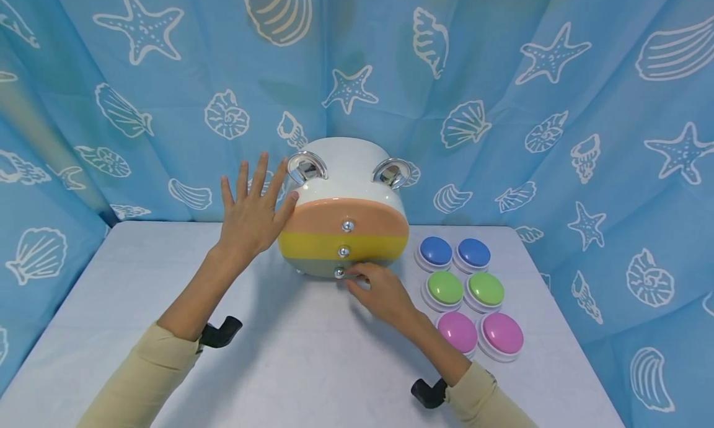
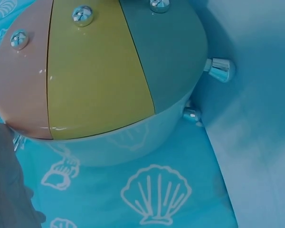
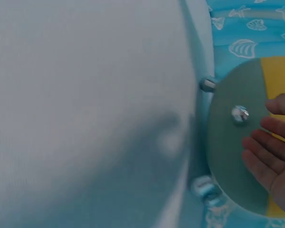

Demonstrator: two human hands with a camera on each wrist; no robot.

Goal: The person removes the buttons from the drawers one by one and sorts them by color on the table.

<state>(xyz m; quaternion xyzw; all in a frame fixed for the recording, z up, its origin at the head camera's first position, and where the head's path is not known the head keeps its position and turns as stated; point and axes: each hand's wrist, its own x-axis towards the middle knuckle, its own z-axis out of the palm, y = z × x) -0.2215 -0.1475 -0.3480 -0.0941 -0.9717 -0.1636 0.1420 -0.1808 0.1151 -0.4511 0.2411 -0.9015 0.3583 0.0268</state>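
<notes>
A rounded white drawer box (image 1: 346, 168) has an orange, a yellow and a grey-green drawer front, each with a silver knob. My left hand (image 1: 251, 220) spreads its fingers at the box's left side, the thumb lying over the edge by the orange front. In the left wrist view only part of that hand (image 2: 7, 175) shows. My right hand (image 1: 385, 292) is at the lowest knob (image 1: 339, 272), fingertips close to its right side. In the right wrist view the same knob (image 3: 240, 114) shows uncovered, with the loosely bent fingers (image 3: 263, 156) beside it and nothing held.
Right of the box stand several dome push buttons on white bases: blue (image 1: 436, 251), green (image 1: 445, 287) and pink (image 1: 457, 332), in two columns. My right forearm passes close by the pink ones. A blue seashell curtain (image 1: 379, 38) hangs behind the white table (image 1: 312, 366).
</notes>
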